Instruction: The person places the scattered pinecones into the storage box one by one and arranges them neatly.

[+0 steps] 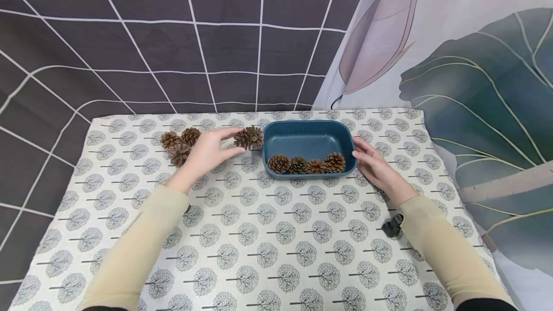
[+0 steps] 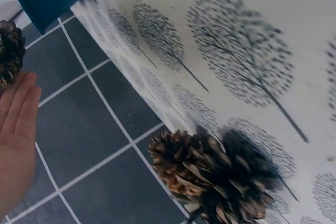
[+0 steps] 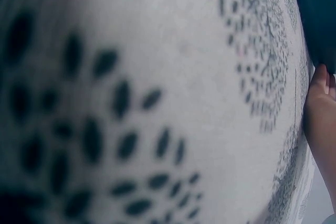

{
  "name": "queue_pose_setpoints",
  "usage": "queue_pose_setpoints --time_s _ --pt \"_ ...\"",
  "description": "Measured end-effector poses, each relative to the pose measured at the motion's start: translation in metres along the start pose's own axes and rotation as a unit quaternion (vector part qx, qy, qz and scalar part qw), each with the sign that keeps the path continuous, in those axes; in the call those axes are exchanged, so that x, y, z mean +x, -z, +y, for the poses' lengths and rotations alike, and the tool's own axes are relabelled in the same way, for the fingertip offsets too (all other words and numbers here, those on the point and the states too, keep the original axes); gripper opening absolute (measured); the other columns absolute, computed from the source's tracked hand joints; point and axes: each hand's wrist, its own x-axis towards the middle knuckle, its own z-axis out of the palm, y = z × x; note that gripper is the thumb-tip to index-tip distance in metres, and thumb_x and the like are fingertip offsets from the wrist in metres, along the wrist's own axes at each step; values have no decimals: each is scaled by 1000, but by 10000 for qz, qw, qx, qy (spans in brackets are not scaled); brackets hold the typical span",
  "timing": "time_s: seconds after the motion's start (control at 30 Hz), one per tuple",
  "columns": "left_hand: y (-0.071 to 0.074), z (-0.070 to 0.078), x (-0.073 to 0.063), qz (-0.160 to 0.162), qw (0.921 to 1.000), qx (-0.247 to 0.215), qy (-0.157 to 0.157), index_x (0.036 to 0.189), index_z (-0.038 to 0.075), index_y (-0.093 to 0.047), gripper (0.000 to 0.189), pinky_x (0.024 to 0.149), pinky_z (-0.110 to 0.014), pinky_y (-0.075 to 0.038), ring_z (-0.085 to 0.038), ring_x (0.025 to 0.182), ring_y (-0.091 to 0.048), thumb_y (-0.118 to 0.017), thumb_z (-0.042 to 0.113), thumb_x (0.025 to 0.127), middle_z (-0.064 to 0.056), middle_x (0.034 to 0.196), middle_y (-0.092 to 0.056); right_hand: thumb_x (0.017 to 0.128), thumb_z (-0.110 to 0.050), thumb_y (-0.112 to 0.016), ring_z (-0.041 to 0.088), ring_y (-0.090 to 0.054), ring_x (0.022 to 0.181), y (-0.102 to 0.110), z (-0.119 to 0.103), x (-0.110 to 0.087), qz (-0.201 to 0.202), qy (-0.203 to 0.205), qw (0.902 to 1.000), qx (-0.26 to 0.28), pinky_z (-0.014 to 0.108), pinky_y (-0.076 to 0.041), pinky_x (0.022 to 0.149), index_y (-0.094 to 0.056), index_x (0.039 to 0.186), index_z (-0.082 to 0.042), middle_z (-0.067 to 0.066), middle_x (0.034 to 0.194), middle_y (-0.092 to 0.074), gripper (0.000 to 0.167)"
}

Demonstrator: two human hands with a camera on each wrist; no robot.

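Note:
Between thumb and fingers, my left hand [image 1: 211, 150] pinches a brown pine cone [image 1: 248, 137] just left of the blue rectangular container [image 1: 308, 128]. That same pine cone [image 2: 9, 53] shows at the left edge of the left wrist view, against the fingertips. My right hand [image 1: 375, 164] holds the container's right end, thumb and fingers at the rim. Inside the container, several pine cones [image 1: 298, 164] stand in a row along its near wall. In the right wrist view the right hand [image 3: 321, 114] meets the container's dark blue side [image 3: 315, 19].
A small pile of pine cones [image 1: 178, 148] lies on the tree-print tablecloth [image 1: 268, 234], left of the left hand. A small black object [image 1: 392, 226] sits by the right wrist. Behind the table hangs a dark grid-patterned cloth [image 1: 229, 47], with a leaf-print curtain [image 1: 475, 85] to the right.

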Motion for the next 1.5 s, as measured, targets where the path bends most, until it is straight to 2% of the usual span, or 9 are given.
queue_pose_setpoints --time_s 0.13,0.23,0.27,0.4,0.5,0.6,0.9,1.23,1.5 --pt "-5 5 7 -18 10000 -66 -53 146 7 -62 59 122 -55 -47 -42 136 -63 -82 26 94 -18 150 -63 108 0 -51 4 -58 131 0 0 0 11 15 10000 18 13 -49 112 -51 153 -19 -12 146 -57 49" --pt "-9 9 11 -15 9998 -161 -128 146 8 -63 59 121 -53 -49 -40 133 -66 -83 25 93 -16 148 -65 108 1 -49 4 -59 131 1 0 0 -22 39 10000 54 14 -50 112 -52 151 -21 -11 146 -58 48" --pt "-11 10 13 -37 9997 -208 -146 146 8 -63 59 119 -52 -51 -40 124 -71 -83 25 93 -16 148 -65 108 1 -49 5 -59 130 1 0 0 -24 50 10000 43 14 -50 112 -53 150 -21 -11 146 -58 48" --pt "-15 17 19 -146 9994 -259 -167 147 11 -62 60 118 -52 -52 -39 124 -71 -83 24 93 -13 150 -65 108 0 -51 5 -59 130 1 0 0 -23 37 10000 -4 14 -49 112 -53 150 -21 -11 145 -59 47" --pt "-17 22 25 -258 9994 -144 -153 148 11 -62 60 123 -52 -47 -37 137 -63 -82 25 94 -12 152 -63 108 -1 -52 5 -59 130 1 1 0 5 21 10000 -80 13 -49 112 -53 151 -20 -12 144 -59 47" --pt "-18 25 32 -397 9990 75 -186 149 10 -61 60 126 -53 -43 -37 141 -60 -81 26 95 -13 153 -62 108 -1 -52 5 -59 131 1 0 0 -2 14 9999 -101 13 -49 112 -53 152 -20 -12 145 -59 48" --pt "-18 34 51 -707 9956 394 -468 148 12 -62 58 124 -52 -45 -35 140 -61 -82 21 94 -12 152 -63 107 1 -51 6 -60 130 -1 -1 0 -15 30 10000 7 14 -49 112 -54 150 -20 -10 144 -60 48" --pt "-24 39 70 -1255 9827 1030 -893 147 11 -63 57 125 -48 -45 -32 141 -61 -82 18 94 -12 150 -65 107 -1 -53 5 -60 130 -1 -1 -1 37 -33 10000 -32 12 -49 112 -56 148 -21 -12 143 -61 46" --pt "-31 41 78 -1570 9725 1420 -976 146 12 -64 56 123 -48 -48 -32 139 -62 -82 17 94 -12 149 -65 107 -1 -53 6 -60 130 1 0 0 -4 2 10000 18 14 -49 113 -54 150 -19 -11 144 -61 47"
